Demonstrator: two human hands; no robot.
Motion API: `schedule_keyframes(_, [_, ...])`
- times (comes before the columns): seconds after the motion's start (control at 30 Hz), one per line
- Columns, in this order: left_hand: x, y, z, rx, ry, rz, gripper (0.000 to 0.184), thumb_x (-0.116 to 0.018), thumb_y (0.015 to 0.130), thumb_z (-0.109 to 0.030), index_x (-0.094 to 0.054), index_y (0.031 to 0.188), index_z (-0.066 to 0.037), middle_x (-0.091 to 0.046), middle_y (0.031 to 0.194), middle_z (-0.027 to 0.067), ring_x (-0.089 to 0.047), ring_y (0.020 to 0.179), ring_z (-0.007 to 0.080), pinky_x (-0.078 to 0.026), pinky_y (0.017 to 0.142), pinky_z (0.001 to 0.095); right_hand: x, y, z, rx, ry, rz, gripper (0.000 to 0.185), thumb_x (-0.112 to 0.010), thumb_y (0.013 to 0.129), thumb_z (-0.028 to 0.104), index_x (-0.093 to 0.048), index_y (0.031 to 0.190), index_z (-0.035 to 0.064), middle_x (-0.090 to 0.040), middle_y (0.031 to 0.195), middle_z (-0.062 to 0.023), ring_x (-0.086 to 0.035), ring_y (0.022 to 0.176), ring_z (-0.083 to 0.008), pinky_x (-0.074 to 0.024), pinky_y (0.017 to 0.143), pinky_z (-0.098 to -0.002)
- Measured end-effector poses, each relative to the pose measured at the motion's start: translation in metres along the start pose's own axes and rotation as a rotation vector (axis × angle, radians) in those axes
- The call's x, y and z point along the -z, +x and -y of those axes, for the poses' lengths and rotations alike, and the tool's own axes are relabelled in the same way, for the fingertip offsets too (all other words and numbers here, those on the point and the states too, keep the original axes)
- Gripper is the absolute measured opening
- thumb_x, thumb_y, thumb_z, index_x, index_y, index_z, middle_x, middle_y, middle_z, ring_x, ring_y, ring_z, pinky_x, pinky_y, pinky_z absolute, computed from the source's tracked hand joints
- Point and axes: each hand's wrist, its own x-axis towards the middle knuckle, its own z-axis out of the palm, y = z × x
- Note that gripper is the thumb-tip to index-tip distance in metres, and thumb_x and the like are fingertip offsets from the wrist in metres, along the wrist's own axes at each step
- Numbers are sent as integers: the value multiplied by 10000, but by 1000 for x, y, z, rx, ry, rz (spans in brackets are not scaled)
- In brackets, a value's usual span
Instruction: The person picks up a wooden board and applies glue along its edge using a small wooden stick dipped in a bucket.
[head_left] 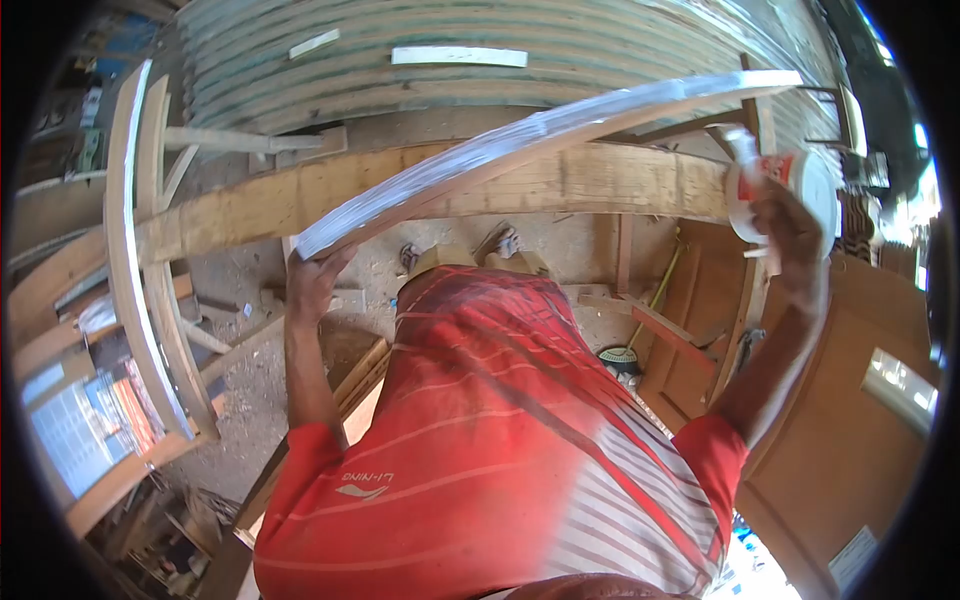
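Note:
My left hand [315, 280] grips the near left end of a long wooden board [480, 180]. The board's upward edge is coated in streaky white, and it slants across a thick wooden beam [600, 182]. On the right, my right hand [790, 232] is closed around what looks like a paintbrush [742, 148], whitened and blurred. Just behind that hand is a white tub [815, 195] with a red label, near the beam's right end. The hand hides part of the tub.
Another white-edged board [128, 250] leans on a wooden frame at left. Corrugated metal sheeting [300, 85] lies beyond the beam, with white-coated strips [458, 57] on it. Brown wooden panels [840, 370] stand at right. A tape measure [617, 354] lies low on the right.

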Motion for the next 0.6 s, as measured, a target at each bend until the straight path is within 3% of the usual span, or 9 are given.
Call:
schedule_keyframes(0.03, [-2,2,-1,-4,-50,-5,433,-843,946,-230,-733,1283,18,-794,1172,104,-715,1085,186,-549,968,344,-32,-1,7,40,-58,120,418,-667,1066,156,-649,1451,-5,-685,1055,-22,-619,942,-101,-520,863,-276])
schedule_keyframes(0.07, [-4,3,-2,-13,-102,0,431,-848,944,-208,-731,1297,9,-794,1184,104,-715,1101,178,-551,973,336,-77,-10,23,-1,103,142,432,-685,1042,76,-646,1469,21,-689,1056,-8,-624,935,-114,-534,855,-297])
schedule_keyframes(0.1, [-6,3,-3,-11,-133,4,442,-847,944,-198,-723,1315,8,-794,1187,104,-714,1111,172,-552,978,333,-112,-14,22,92,186,206,432,-689,1031,46,-658,1462,38,-698,1038,-13,-637,937,-115,-541,836,-309])
schedule_keyframes(0.2, [-3,5,-2,4,-205,49,472,-842,946,-178,-700,1354,13,-783,1217,103,-706,1140,161,-551,997,327,-190,-27,63,267,-77,244,439,-677,997,-35,-712,1411,107,-715,1022,-62,-692,918,-162,-559,782,-351])
schedule_keyframes(0.33, [4,10,5,32,-194,129,458,-850,941,-194,-699,1319,15,-779,1220,107,-717,1119,169,-563,982,335,-244,-50,96,503,-360,57,401,-686,986,-3,-753,1352,147,-715,1074,-140,-723,903,-265,-569,798,-380])
schedule_keyframes(0.47, [9,15,8,-6,-144,190,427,-868,929,-224,-707,1251,7,-787,1174,127,-742,1068,186,-581,943,350,-262,-64,112,436,-735,-127,400,-666,999,12,-748,1360,162,-711,1114,-136,-713,928,-301,-565,791,-425])
schedule_keyframes(0.6, [9,18,9,-87,-211,211,435,-859,934,-234,-697,1269,-9,-789,1147,133,-748,1038,191,-587,908,367,-275,-65,102,436,-689,-282,405,-655,1004,2,-742,1370,152,-718,1090,-144,-711,911,-303,-562,779,-410])
